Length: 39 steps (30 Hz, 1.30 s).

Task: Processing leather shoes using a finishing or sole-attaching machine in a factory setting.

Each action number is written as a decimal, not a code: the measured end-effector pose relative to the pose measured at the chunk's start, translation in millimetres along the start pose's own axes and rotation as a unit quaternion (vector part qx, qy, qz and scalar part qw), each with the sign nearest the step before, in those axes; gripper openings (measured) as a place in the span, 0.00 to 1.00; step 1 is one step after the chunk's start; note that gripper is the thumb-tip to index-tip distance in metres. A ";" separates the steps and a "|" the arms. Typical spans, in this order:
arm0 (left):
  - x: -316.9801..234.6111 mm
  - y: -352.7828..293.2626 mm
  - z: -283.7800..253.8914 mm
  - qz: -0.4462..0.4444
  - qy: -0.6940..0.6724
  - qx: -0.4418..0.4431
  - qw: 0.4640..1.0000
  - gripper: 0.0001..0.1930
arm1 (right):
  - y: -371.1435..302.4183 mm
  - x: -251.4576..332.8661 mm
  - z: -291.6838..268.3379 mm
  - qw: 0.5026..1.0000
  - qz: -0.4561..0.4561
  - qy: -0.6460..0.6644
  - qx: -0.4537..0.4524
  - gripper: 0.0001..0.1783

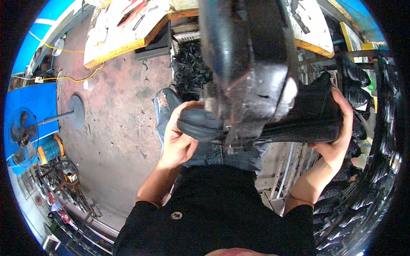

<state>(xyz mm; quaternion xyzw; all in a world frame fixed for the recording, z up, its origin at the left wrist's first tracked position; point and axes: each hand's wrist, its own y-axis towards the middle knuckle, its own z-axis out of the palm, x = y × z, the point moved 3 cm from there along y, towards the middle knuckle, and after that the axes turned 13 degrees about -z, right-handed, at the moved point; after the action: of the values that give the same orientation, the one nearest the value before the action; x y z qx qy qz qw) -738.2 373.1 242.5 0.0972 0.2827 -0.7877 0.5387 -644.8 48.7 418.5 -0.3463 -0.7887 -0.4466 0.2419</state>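
A black leather shoe [299, 129] lies crosswise in front of my body, its rounded toe to the left. Over its middle hangs the dark, worn head of a machine [252, 85], which looks like a sewing machine; it hides the centre of the shoe. My left hand [177, 143] is closed round the toe end, thumb below and fingers at the far side. At the other end my right hand [339, 132] wraps the heel, fingers up along its back and thumb underneath. Where the machine's tip meets the shoe, I cannot tell whether they touch.
Black scraps fill a crate [188, 37] behind the machine. White-topped workbenches [115, 40] stand beyond, with tools on them. Racks of black shoes [354, 205] line the right side. At the left are a standing fan [23, 132] and a yellow cable [81, 79] over the floor.
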 end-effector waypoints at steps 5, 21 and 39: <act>-12.6 2.6 6.8 0.030 0.016 0.009 0.999 0.36 | 2.5 22.7 11.1 0.999 0.006 -0.034 0.018 0.60; -102.1 -64.5 -20.5 0.321 0.291 -0.167 0.886 0.36 | -34.7 14.6 120.9 0.961 0.197 0.196 -0.001 0.51; -79.1 -5.2 99.7 0.193 0.682 0.008 0.705 0.44 | 17.8 56.4 123.1 0.986 0.015 -0.054 0.156 0.50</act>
<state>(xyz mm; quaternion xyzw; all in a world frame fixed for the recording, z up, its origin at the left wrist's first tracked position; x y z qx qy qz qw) -696.1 382.4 362.4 0.6648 0.5418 -0.3872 0.3385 -676.4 181.1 407.5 -0.3393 -0.8555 -0.2949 0.2571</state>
